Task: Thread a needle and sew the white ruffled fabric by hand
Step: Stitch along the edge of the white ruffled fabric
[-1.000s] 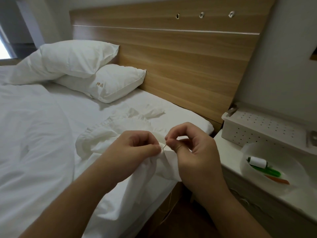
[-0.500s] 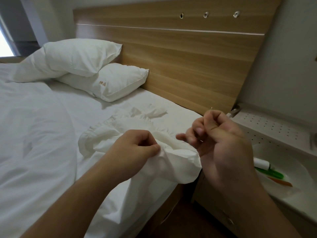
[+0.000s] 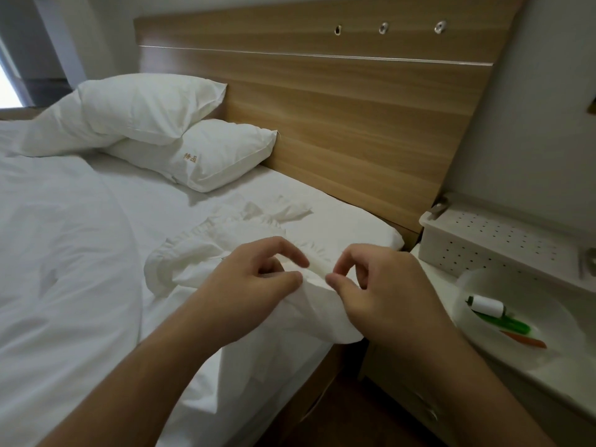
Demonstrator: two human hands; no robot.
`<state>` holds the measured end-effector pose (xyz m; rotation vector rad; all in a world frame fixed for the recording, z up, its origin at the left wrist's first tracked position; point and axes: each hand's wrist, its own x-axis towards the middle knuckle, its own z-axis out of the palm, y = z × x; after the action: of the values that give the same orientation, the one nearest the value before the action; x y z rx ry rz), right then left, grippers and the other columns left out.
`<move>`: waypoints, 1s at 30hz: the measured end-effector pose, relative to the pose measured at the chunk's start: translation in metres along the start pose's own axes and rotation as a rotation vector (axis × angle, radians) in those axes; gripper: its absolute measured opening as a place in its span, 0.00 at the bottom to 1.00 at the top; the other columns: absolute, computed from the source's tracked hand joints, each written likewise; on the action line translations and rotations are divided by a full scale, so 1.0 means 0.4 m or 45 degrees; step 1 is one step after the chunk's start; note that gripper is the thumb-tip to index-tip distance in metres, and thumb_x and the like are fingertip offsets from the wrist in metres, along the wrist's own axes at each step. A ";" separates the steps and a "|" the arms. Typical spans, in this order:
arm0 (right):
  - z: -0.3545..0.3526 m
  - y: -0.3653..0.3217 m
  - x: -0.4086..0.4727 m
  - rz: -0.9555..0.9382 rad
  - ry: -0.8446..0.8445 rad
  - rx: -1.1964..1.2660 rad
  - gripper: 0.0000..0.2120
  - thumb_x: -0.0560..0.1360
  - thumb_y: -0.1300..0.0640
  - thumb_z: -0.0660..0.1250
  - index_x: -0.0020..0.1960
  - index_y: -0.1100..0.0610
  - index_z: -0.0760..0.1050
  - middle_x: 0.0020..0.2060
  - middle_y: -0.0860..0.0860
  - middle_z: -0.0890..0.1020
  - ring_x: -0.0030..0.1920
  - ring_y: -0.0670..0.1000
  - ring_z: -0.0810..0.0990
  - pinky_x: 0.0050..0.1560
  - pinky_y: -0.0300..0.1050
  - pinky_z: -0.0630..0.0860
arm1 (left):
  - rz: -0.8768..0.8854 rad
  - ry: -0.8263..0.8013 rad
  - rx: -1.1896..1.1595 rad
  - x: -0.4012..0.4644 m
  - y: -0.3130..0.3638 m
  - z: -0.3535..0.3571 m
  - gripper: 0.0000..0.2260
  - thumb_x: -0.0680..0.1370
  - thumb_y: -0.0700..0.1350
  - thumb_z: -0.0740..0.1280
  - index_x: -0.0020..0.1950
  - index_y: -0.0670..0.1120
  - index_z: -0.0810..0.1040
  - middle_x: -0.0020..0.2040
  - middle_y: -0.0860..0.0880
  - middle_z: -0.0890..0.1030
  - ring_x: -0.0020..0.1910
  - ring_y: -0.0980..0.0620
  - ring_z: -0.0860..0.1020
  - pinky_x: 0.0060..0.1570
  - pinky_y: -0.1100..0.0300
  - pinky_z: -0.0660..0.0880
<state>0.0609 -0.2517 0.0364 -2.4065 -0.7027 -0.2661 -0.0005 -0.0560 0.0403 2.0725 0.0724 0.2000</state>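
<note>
The white ruffled fabric [image 3: 225, 253] lies bunched on the bed near its right edge, with one fold lifted between my hands. My left hand [image 3: 258, 279] grips that fold, thumb against curled fingers. My right hand [image 3: 371, 285] is just to the right of it, thumb and bent forefinger pinched close together at the fold's edge. The needle and thread are too thin to make out between those fingertips.
A white bowl [image 3: 477, 346] on the nightstand at right holds a white thread spool [image 3: 487, 306], a green tool [image 3: 503, 324] and an orange one [image 3: 524, 340]. Behind it stands a perforated white box [image 3: 503, 243]. Two pillows [image 3: 206, 156] lean on the wooden headboard [image 3: 338, 101].
My right hand, raised up and to the right half a second ago, has come back down to the fold beside my left hand. The left hand's fingers have loosened slightly on the fabric.
</note>
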 end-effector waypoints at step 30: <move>-0.008 0.012 0.013 0.197 0.171 0.790 0.07 0.77 0.61 0.73 0.40 0.55 0.82 0.23 0.44 0.72 0.26 0.42 0.69 0.29 0.35 0.70 | 0.114 -0.026 0.122 0.000 -0.010 0.001 0.06 0.81 0.51 0.72 0.46 0.56 0.87 0.42 0.56 0.86 0.45 0.56 0.84 0.48 0.56 0.80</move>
<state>0.0677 -0.2548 0.0385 -1.8175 -0.4488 -0.1189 -0.0003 -0.0545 0.0367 2.1745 -0.0238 0.2339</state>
